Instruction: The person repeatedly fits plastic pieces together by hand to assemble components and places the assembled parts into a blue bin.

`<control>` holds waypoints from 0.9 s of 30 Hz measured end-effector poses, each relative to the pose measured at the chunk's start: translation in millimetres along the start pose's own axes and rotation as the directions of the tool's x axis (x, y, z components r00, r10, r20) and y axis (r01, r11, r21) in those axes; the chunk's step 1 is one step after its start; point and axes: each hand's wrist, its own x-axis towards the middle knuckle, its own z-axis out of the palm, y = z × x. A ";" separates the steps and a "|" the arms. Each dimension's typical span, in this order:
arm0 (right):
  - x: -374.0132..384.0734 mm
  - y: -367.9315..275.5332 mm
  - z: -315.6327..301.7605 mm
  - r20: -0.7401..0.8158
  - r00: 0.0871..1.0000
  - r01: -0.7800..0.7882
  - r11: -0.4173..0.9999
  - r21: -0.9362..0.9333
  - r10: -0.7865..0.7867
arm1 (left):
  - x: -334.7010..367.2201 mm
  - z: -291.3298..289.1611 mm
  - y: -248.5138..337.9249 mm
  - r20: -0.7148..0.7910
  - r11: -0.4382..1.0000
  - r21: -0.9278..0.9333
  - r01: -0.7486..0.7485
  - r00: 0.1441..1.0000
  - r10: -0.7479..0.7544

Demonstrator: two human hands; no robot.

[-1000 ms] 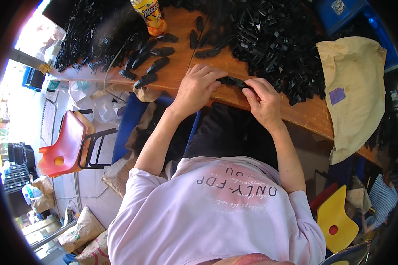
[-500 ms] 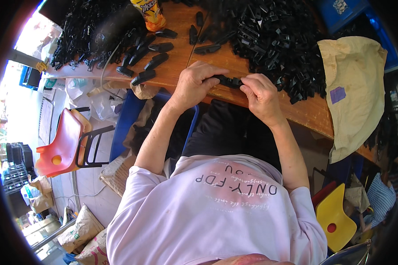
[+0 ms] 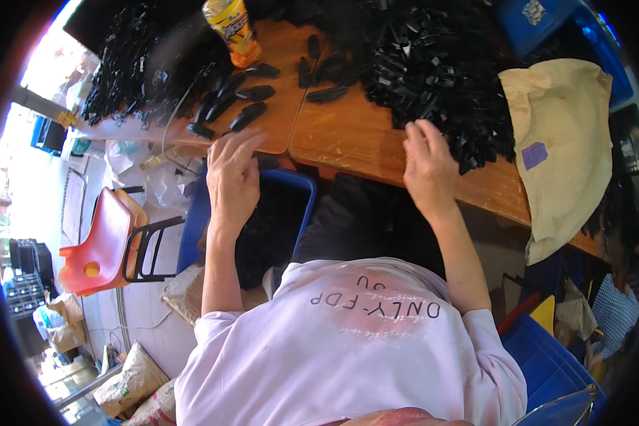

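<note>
My left hand [image 3: 233, 181] is over the table's front edge, beside the blue bin. Its fingers are stretched forward and it shows nothing in its grasp. Just beyond its fingertips lies a long black plastic piece [image 3: 248, 116], with several like it on the table behind. My right hand [image 3: 431, 170] is at the near edge of a big heap of small black plastic parts [image 3: 440, 67]. Its fingers are extended and slightly bent, with nothing visible in them. The hands are well apart.
A blue bin [image 3: 312, 188] with dark contents stands below the table edge. On the wooden table [image 3: 355, 138] are a yellow-orange bottle [image 3: 234, 35] and another black heap [image 3: 131, 78] at left. A beige cloth [image 3: 564, 156] hangs at right. A red chair [image 3: 99, 241] stands left.
My hands have parted from the black piece they both held. The left has swung left and back toward the bin; the right has moved slightly to the heap. The held piece no longer shows.
</note>
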 end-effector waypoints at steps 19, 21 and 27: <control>5.3 -10.8 -2.4 0.052 0.972 -0.224 0.829 0.513 0.230 | 47.5 105.8 39.7 -0.050 0.998 0.052 0.046 0.998 -0.044; 6.8 -16.3 1.8 0.093 0.950 -0.311 0.881 0.356 0.298 | 46.8 97.1 44.3 -0.059 0.986 0.164 0.041 0.998 -0.031; 13.4 -19.6 32.1 0.074 0.985 -0.165 0.973 0.165 0.154 | 47.1 86.2 46.8 0.009 0.988 0.013 0.157 0.988 -0.157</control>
